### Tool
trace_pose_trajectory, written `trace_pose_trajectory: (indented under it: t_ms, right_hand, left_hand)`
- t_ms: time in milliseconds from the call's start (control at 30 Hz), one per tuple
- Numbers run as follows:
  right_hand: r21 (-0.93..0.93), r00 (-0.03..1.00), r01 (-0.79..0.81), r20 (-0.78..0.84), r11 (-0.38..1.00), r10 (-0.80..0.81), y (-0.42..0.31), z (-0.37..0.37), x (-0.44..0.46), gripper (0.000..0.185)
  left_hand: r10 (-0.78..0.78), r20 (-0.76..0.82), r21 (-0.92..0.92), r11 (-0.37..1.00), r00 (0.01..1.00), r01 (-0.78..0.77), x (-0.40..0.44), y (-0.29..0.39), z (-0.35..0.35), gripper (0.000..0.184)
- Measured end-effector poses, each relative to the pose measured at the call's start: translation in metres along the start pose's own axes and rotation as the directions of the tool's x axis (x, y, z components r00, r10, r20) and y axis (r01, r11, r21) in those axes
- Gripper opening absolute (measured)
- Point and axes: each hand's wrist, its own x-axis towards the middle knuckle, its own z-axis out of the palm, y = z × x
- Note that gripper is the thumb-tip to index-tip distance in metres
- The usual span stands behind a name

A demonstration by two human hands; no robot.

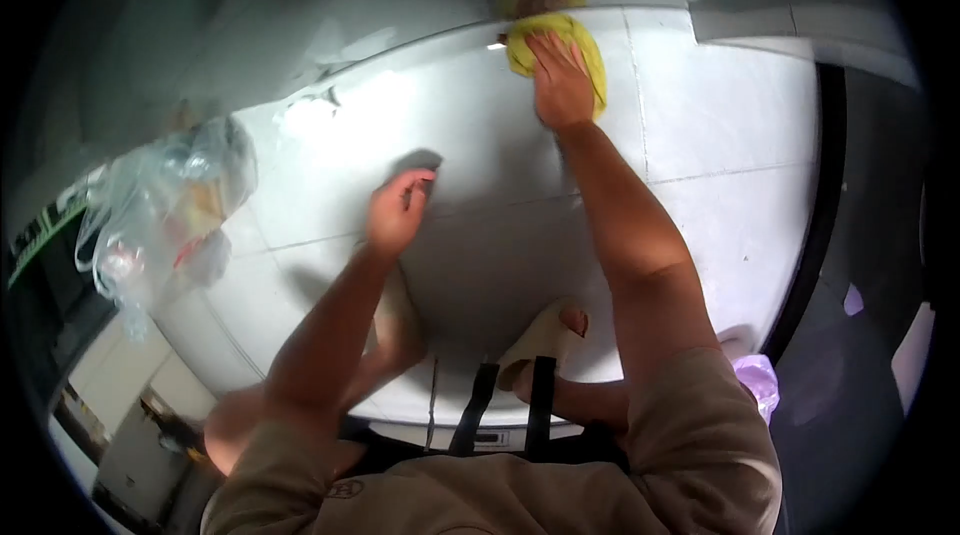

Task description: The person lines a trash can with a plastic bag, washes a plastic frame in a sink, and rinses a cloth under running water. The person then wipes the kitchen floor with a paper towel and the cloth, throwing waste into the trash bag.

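A yellow cloth lies on the pale tiled floor, against the foot of a glossy surface at the top. My right hand presses down on it, fingers stretched over the fabric, and part of the cloth shows past the wrist side. Over the tiles left of centre, my left hand hangs with its fingers loosely bent and apart, holding nothing. A shadow falls beside its fingertips.
A clear plastic bag with mixed contents stands at the left. A purple bag is at the lower right. A dark edge borders the tiles on the right. A grey ledge juts in at the upper right.
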Motion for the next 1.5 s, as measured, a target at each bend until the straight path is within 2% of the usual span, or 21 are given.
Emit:
trace_pose_trajectory:
  t_ms: [100,267,333,367,433,467,600,733,800,867,933,1033,1067,1100,1167,1200,1267,1300,1333,1400,1500]
  right_hand:
    - [0.034,0.987,-0.07,0.15,0.997,0.064,-0.001,-0.005,-0.052,0.038]
    - [-0.197,0.936,-0.342,-0.159,0.919,0.314,0.024,-0.029,-0.077,0.045]
    - [-0.218,0.924,-0.347,-0.247,0.912,0.292,0.028,-0.009,-0.04,0.046]
    - [-0.224,0.914,-0.356,-0.288,0.907,0.287,0.022,0.001,-0.022,0.047]
    - [0.056,0.919,-0.393,0.013,0.918,0.393,-0.007,0.036,0.021,0.042]
    - [-0.111,1.0,-0.03,-0.011,0.993,0.029,-0.03,0.048,0.025,0.037]
    - [0.078,0.967,0.12,0.216,0.99,-0.135,-0.073,0.053,-0.015,0.032]
    - [0.104,0.911,0.069,0.398,0.992,-0.105,-0.072,0.016,-0.073,0.032]
    - [0.065,0.958,-0.207,0.218,0.976,0.189,-0.031,0.02,-0.07,0.038]
    - [-0.229,0.976,-0.209,0.007,0.951,0.216,-0.028,0.01,-0.029,0.051]
    - [-0.265,0.955,-0.294,-0.064,0.918,0.288,-0.055,0.038,0.005,0.053]
    - [-0.302,0.958,0.061,0.287,0.951,0.03,-0.101,0.077,-0.022,0.051]
    - [-0.202,0.932,0.25,0.314,0.947,-0.179,-0.116,0.073,-0.046,0.041]
    - [-0.02,0.914,0.246,0.337,0.969,-0.225,-0.125,0.06,-0.061,0.037]
    - [0.069,0.901,0.155,0.399,0.985,-0.17,-0.11,0.039,-0.086,0.035]
    - [0.029,0.929,0.156,0.335,0.987,-0.156,-0.09,0.033,-0.099,0.033]
    - [0.001,0.96,-0.217,0.182,0.976,0.213,-0.075,0.01,-0.106,0.038]
    - [0.109,0.913,-0.407,0.067,0.907,0.402,-0.072,0.003,-0.097,0.042]
    - [0.07,0.914,-0.398,-0.05,0.914,0.402,-0.066,0.005,-0.085,0.043]
    - [0.412,0.802,-0.495,-0.122,0.765,0.585,-0.067,0.034,-0.062,0.042]
    - [0.677,0.803,-0.481,0.084,0.558,0.59,-0.098,0.061,-0.036,0.04]
  left_hand:
    - [-0.011,-0.059,0.016,1.0,0.998,0.012,-0.043,-0.001,-0.028,0.019]
    - [0.031,-0.152,-0.079,0.996,0.988,-0.043,-0.072,-0.012,-0.056,0.019]
    - [0.064,-0.204,-0.033,0.997,0.977,-0.072,-0.064,-0.036,-0.055,0.019]
    - [-0.098,-0.125,-0.1,0.991,0.987,0.086,-0.055,-0.029,-0.066,0.019]
    - [-0.06,-0.279,-0.11,0.993,0.958,0.03,-0.029,-0.047,-0.06,0.018]
    - [-0.064,-0.335,-0.111,0.993,0.94,0.028,-0.029,-0.053,-0.062,0.018]
    - [-0.067,-0.433,-0.162,0.987,0.899,-0.005,-0.019,-0.07,-0.084,0.023]
    - [-0.04,-0.498,0.0,0.999,0.866,0.046,0.005,-0.092,-0.121,0.031]
    - [0.066,-0.547,0.147,0.989,0.835,0.018,0.03,-0.104,-0.134,0.033]
    - [0.143,-0.558,0.168,0.984,0.818,-0.058,0.054,-0.106,-0.139,0.037]
    - [0.252,-0.568,0.232,0.962,0.784,-0.141,0.078,-0.105,-0.139,0.039]
    - [0.327,-0.508,0.284,0.937,0.797,-0.204,0.106,-0.115,-0.126,0.038]
    - [0.327,-0.468,0.281,0.936,0.821,-0.213,0.113,-0.12,-0.117,0.038]
    - [0.332,-0.429,0.285,0.932,0.84,-0.224,0.118,-0.127,-0.109,0.037]
    - [0.573,-0.318,0.303,0.816,0.755,-0.492,0.118,-0.142,-0.079,0.035]
    - [0.462,-0.296,0.315,0.874,0.836,-0.371,0.109,-0.12,-0.064,0.036]
    - [0.221,-0.232,0.158,0.97,0.947,-0.187,0.09,-0.07,-0.049,0.04]
    - [0.297,-0.173,0.138,0.951,0.939,-0.275,0.091,-0.07,-0.038,0.041]
    - [0.352,-0.135,0.09,0.935,0.926,-0.342,0.088,-0.064,-0.03,0.04]
    - [0.462,-0.066,-0.015,0.886,0.884,-0.464,0.084,-0.052,-0.015,0.039]
    - [0.312,-0.16,-0.377,0.857,0.936,-0.35,0.081,-0.071,-0.005,0.034]
